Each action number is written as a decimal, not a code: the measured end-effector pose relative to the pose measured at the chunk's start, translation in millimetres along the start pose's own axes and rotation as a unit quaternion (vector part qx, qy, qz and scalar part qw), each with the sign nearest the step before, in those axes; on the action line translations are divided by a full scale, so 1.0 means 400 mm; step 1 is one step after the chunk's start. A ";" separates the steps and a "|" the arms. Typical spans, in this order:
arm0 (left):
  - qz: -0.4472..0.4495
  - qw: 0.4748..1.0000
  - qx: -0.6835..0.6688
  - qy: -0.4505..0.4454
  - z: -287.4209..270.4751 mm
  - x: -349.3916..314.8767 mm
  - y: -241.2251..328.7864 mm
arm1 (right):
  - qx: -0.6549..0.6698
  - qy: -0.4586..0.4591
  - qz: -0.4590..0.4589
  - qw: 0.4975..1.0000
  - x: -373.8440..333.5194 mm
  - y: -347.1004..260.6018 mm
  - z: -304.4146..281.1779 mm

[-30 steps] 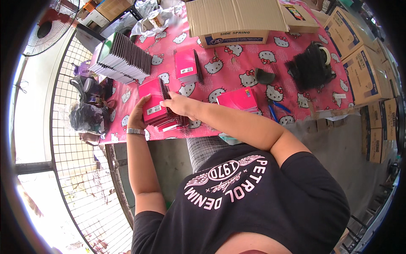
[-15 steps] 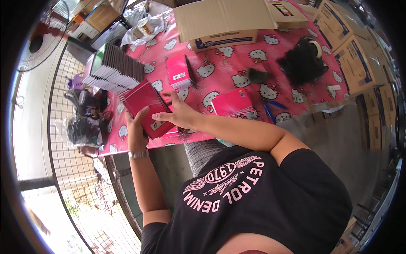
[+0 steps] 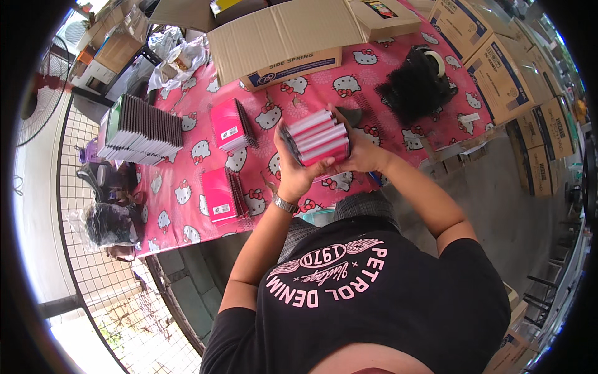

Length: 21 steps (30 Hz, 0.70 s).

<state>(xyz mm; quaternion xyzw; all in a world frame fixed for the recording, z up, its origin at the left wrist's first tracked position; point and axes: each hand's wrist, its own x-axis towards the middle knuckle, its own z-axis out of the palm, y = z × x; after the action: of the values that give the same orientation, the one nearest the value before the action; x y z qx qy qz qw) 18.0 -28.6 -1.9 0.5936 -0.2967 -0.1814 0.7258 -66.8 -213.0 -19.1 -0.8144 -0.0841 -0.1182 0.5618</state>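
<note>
Row of dark-edged notebooks (image 3: 140, 129) at the bench's (image 3: 187, 193) left end, two pink notebook piles (image 3: 232, 123) (spiral-bound) mid-bench, left hand (image 3: 294, 171) and right hand (image 3: 361, 153) each in a grip clamped on a stack of pink notebooks (image 3: 316, 137) raised above the bench, black spiral coils (image 3: 417, 87) at right.

One head-worn fisheye view looks steeply down from close above the person's chest, facing the pink table (image 3: 187, 187) toward twelve o'clock (edges bend at the rim); no second view.
</note>
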 end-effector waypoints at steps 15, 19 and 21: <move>0.003 0.996 0.068 -0.050 -0.040 -0.037 -0.139 | 0.004 -0.014 -0.005 1.000 -0.007 -0.076 -0.029; -0.015 0.998 0.037 -0.054 -0.052 -0.045 -0.159 | -0.327 0.113 -0.216 0.913 0.029 -0.236 -0.078; -0.019 0.998 0.015 -0.054 -0.045 -0.044 -0.153 | -0.433 0.067 -0.205 0.875 0.027 -0.238 -0.039</move>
<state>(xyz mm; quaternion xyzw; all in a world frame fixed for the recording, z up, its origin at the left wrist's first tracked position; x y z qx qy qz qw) 21.6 -18.2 -67.1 0.5996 -0.3266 -0.2224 0.6960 -83.7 -193.9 74.5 -0.9308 -0.1517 -0.3101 0.1206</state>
